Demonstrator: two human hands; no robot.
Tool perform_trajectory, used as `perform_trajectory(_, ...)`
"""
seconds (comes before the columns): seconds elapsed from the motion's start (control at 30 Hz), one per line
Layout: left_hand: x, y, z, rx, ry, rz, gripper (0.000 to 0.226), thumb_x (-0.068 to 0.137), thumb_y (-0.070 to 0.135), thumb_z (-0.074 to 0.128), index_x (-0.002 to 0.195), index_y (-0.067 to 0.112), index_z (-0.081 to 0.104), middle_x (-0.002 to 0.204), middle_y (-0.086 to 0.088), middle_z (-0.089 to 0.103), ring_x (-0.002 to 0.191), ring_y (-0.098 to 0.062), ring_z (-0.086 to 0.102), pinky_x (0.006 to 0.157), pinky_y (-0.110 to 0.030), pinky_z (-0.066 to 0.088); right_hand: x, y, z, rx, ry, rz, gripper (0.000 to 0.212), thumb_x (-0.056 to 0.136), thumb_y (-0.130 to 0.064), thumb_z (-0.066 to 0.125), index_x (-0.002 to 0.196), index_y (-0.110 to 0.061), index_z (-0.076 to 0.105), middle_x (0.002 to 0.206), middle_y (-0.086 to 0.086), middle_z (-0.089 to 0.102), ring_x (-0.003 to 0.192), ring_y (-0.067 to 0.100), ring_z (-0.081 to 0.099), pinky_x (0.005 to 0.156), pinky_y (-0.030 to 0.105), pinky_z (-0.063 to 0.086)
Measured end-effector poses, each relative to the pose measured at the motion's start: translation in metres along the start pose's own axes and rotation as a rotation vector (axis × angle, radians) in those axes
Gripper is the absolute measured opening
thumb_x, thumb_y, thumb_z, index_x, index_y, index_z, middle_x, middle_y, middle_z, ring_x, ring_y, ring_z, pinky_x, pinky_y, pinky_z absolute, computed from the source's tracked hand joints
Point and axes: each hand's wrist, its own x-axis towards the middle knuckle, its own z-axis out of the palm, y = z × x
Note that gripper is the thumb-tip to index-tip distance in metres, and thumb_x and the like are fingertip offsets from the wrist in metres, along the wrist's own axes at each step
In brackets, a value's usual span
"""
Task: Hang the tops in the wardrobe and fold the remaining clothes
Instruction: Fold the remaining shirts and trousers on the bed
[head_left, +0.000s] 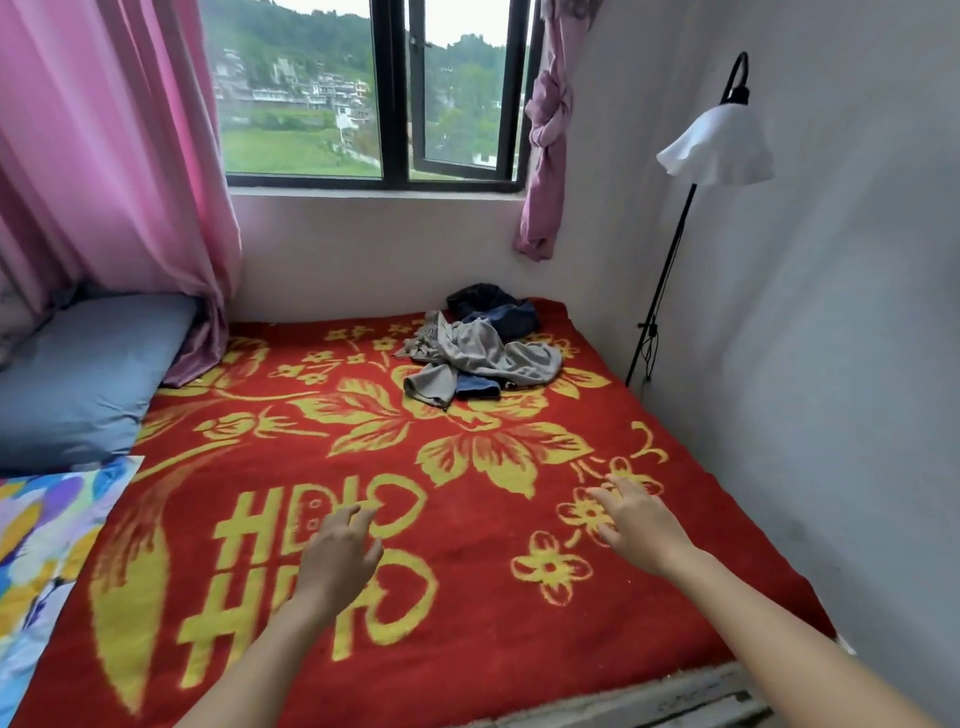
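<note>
While spread across the whole bed: red blanket (467, 613), yellow flower print. Blue pillow (88, 379) at left edge, under pink curtain (104, 156). Clothes pile (480, 356), grey over dark blue, at far end of blanket below window (374, 88), well apart from hands. Left hand (337, 556) and right hand (639, 519) stretched over near blanket, fingers loosely spread, gripping nothing.

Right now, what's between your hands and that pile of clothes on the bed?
Just red blanket with yellow flowers. The head view shows nothing else from the left hand and right hand to the pile of clothes.
</note>
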Motion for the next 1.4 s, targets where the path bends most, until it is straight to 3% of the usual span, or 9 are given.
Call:
perform_trajectory(0.5, 0.17, 0.125, 0.013, 0.09, 0.025, -0.077, 0.048, 0.096, 0.037, 0.044, 0.142, 0.022, 0.038, 0.145, 0.0, 0.037, 0.134, -0.017, 0.035, 0.103, -0.033, 0.04, 0.196, 0.104, -0.007, 0.107, -0.102, -0.101, 0.05, 0.099, -0.03, 0.041, 0.146, -0.022, 0.029, 0.154, 0.009, 0.02, 0.142, 0.025, 0.019, 0.111, 0.039, 0.026)
perform_trajectory(0.77, 0.238, 0.107, 0.017, 0.181, -0.034, -0.141, 0.049, 0.097, 0.038, 0.043, 0.143, 0.021, 0.036, 0.146, -0.001, 0.037, 0.135, -0.018, 0.033, 0.104, -0.032, 0.037, 0.268, 0.117, -0.01, 0.086, -0.087, -0.121, 0.049, 0.099, -0.028, 0.04, 0.146, -0.022, 0.029, 0.153, 0.011, 0.021, 0.141, 0.026, 0.021, 0.11, 0.039, 0.029)
perform_trajectory(1.07, 0.4, 0.097, 0.049, 0.143, -0.164, -0.115, 0.046, 0.097, 0.035, 0.041, 0.141, 0.022, 0.036, 0.144, -0.002, 0.038, 0.133, -0.019, 0.035, 0.103, -0.032, 0.037, 0.401, 0.126, -0.006, 0.043, -0.116, -0.069, 0.05, 0.099, -0.03, 0.039, 0.146, -0.022, 0.026, 0.154, 0.008, 0.02, 0.141, 0.024, 0.019, 0.11, 0.037, 0.028)
perform_trajectory(1.23, 0.526, 0.056, 0.113, 0.139, -0.262, -0.162, 0.049, 0.097, 0.037, 0.039, 0.144, 0.022, 0.033, 0.15, -0.003, 0.029, 0.139, -0.02, 0.025, 0.107, -0.035, 0.033, 0.538, 0.11, 0.051, 0.051, -0.221, -0.038, 0.05, 0.1, -0.032, 0.036, 0.147, -0.024, 0.023, 0.154, 0.006, 0.018, 0.142, 0.023, 0.016, 0.111, 0.036, 0.027)
perform_trajectory(1.4, 0.611, 0.002, 0.201, 0.185, -0.351, -0.16, 0.059, 0.098, 0.037, 0.039, 0.15, 0.023, 0.015, 0.158, -0.005, 0.004, 0.145, -0.021, 0.009, 0.112, -0.037, 0.023, 0.647, 0.086, 0.145, 0.075, -0.303, -0.033, 0.054, 0.099, -0.034, 0.038, 0.149, -0.025, 0.017, 0.156, 0.004, 0.015, 0.144, 0.022, 0.012, 0.113, 0.036, 0.022)
